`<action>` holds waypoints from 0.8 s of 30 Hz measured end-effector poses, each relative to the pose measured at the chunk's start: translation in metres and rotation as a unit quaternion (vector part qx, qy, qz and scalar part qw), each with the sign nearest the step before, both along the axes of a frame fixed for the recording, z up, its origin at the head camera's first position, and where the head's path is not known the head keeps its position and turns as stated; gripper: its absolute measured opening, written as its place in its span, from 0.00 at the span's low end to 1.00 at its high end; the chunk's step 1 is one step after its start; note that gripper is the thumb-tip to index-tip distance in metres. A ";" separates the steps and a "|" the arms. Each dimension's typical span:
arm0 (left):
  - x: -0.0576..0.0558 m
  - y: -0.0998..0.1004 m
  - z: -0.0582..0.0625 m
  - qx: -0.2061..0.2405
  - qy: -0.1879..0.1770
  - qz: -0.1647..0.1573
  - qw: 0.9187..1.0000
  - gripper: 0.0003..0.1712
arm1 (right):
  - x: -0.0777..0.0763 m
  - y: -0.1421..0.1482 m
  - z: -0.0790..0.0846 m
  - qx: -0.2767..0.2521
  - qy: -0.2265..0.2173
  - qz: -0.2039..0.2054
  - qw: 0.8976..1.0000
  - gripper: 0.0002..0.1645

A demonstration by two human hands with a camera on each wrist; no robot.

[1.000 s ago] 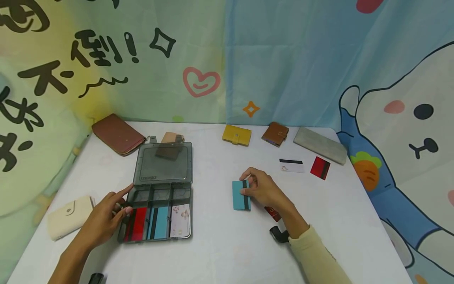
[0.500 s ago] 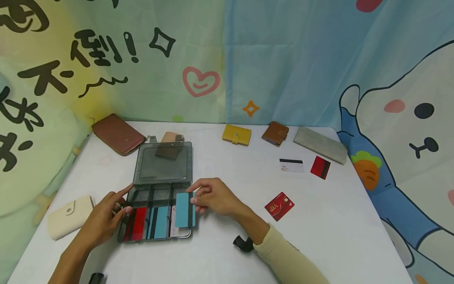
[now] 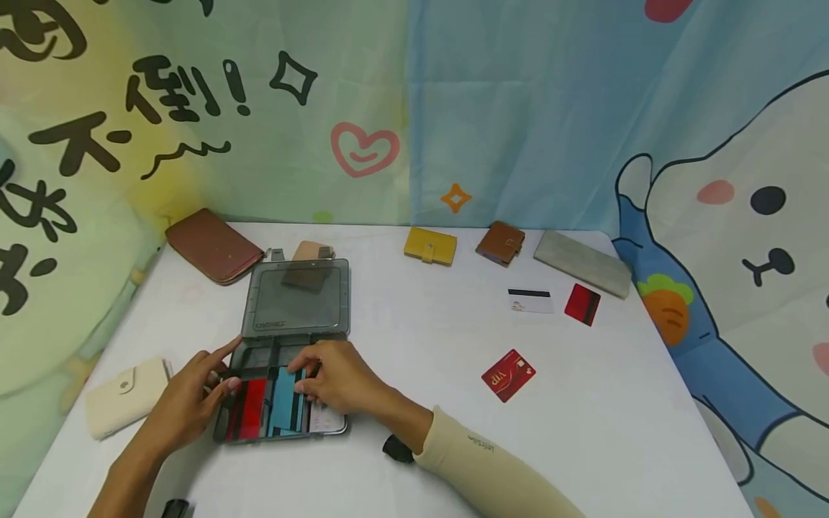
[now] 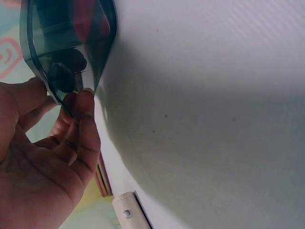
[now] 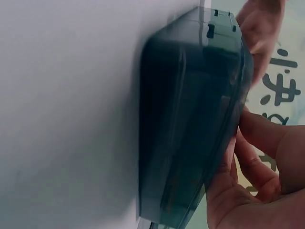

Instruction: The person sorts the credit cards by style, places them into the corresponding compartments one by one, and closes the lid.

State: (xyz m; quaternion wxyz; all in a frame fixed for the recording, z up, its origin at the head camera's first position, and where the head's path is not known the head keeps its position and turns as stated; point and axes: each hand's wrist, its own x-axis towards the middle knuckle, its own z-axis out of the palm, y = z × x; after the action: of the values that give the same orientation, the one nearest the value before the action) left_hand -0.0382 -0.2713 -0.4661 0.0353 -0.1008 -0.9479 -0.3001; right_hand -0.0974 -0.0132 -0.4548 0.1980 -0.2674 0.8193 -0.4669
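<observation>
A dark translucent compartment box lies with its lid folded back, left of the table's middle. My left hand grips the box's left wall between thumb and fingers; the left wrist view shows the fingertips at its edge. Over the middle front compartment my right hand pinches a blue card with a dark stripe. Red cards fill the left compartment. A pale card in the right one is partly covered by my right hand. From the right wrist view the box wall hides the cards.
A red VIP card, a white striped card and a red striped card lie to the right. Yellow, brown and grey wallets line the back. A maroon wallet and a cream wallet lie left.
My right hand has carried the blue card leftward from the open table, past the right compartment, to the middle one. The VIP card it covered is now exposed. My left hand stays put.
</observation>
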 end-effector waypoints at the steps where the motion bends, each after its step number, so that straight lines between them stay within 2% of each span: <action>1: 0.000 0.000 0.000 0.000 -0.002 0.001 1.000 0.36 | 0.001 -0.001 0.000 0.019 0.027 0.003 0.999 0.14; 3: 0.001 0.000 0.000 0.000 -0.003 0.002 1.000 0.36 | 0.002 -0.002 0.002 0.044 0.065 0.004 0.997 0.14; 5: 0.000 0.000 0.000 0.000 0.002 -0.001 1.000 0.36 | 0.002 0.001 0.002 0.054 0.082 0.000 0.995 0.16; 10: 0.001 -0.002 -0.001 -0.002 0.018 -0.004 1.000 0.37 | 0.000 0.006 0.003 0.068 0.088 0.007 0.994 0.20; 14: 0.002 -0.003 -0.001 -0.003 0.017 -0.001 1.000 0.37 | 0.001 0.006 0.006 0.080 0.089 0.024 0.993 0.22; 19: 0.000 -0.002 -0.002 0.003 0.017 -0.009 1.000 0.37 | 0.001 0.024 0.005 0.027 0.086 0.032 0.995 0.22; 22: 0.000 -0.001 -0.002 0.001 0.015 -0.008 1.000 0.37 | -0.003 0.048 0.002 -0.003 0.083 0.042 0.996 0.24; 24: 0.000 -0.001 -0.002 -0.002 0.013 -0.006 1.000 0.37 | -0.007 0.069 0.001 -0.006 0.076 0.040 0.996 0.25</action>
State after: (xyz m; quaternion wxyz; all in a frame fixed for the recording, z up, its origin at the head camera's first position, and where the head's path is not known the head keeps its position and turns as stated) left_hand -0.0383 -0.2722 -0.4677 0.0456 -0.1109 -0.9473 -0.2970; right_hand -0.1045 0.0553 -0.4543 0.1520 -0.3354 0.8180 -0.4419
